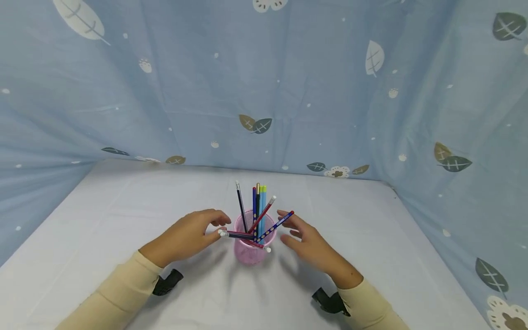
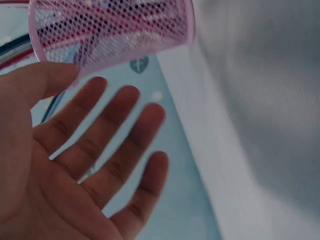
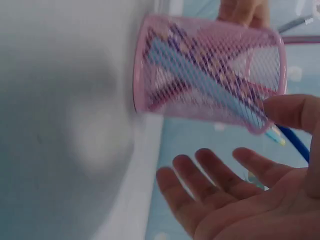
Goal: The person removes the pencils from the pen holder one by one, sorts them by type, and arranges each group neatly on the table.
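Note:
A pink mesh pencil cup point(image 1: 249, 255) stands upright on the white table, full of several pencils that lean out over its rim. Left of it is my left hand point(image 1: 197, 232), fingers spread and slightly bent, thumb close to the white-tipped ends of dark pencils point(image 1: 239, 235). On the other side my right hand point(image 1: 308, 244) hovers with loose fingers near a blue dotted pencil point(image 1: 282, 221). Both wrist views show spread fingers beside the mesh cup point(image 3: 210, 75). Whether either thumb touches the cup, I cannot tell. Light blue pencils point(image 1: 262, 201) rise at the back.
The cup stands on a white cloth-covered table point(image 1: 165, 192). A light blue curtain point(image 1: 194, 82) with leaf prints hangs behind and along both sides. Dark straps or mounts point(image 1: 167, 282) sit beneath the beige sleeves point(image 1: 123, 284).

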Demonstrator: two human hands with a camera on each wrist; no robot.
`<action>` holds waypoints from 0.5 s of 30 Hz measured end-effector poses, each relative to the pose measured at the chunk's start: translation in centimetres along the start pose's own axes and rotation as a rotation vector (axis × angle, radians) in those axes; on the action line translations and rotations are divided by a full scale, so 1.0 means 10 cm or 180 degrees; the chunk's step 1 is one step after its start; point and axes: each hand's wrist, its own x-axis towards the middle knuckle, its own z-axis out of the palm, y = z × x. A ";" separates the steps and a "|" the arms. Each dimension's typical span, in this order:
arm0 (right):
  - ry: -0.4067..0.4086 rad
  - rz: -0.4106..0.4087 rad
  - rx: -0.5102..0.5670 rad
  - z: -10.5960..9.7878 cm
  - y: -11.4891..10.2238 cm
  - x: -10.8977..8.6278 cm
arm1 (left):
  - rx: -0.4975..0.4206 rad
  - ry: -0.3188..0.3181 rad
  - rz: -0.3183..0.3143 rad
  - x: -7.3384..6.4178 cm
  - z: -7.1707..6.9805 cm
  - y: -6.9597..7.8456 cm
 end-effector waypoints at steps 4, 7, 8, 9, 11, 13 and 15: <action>-0.0290 -0.0123 0.0471 0.10 -0.03 -0.04 | -0.0291 -0.0056 0.0179 -0.01 0.03 0.08; -0.0386 -0.0207 0.0724 0.16 -0.04 -0.06 | -0.0382 -0.0043 0.0274 -0.03 0.04 0.11; -0.0386 -0.0211 0.0780 0.18 -0.05 -0.07 | -0.0411 -0.0045 0.0293 -0.03 0.04 0.11; -0.0371 -0.0224 0.0823 0.20 -0.06 -0.07 | -0.0426 -0.0042 0.0296 -0.03 0.05 0.12; -0.0331 -0.0238 0.0861 0.23 -0.07 -0.06 | -0.0456 -0.0034 0.0317 -0.02 0.05 0.12; -0.0283 -0.0213 0.0865 0.25 -0.07 -0.06 | -0.0463 -0.0024 0.0328 -0.02 0.06 0.12; -0.0242 -0.0245 0.0837 0.26 -0.07 -0.05 | -0.0445 -0.0022 0.0327 0.00 0.06 0.14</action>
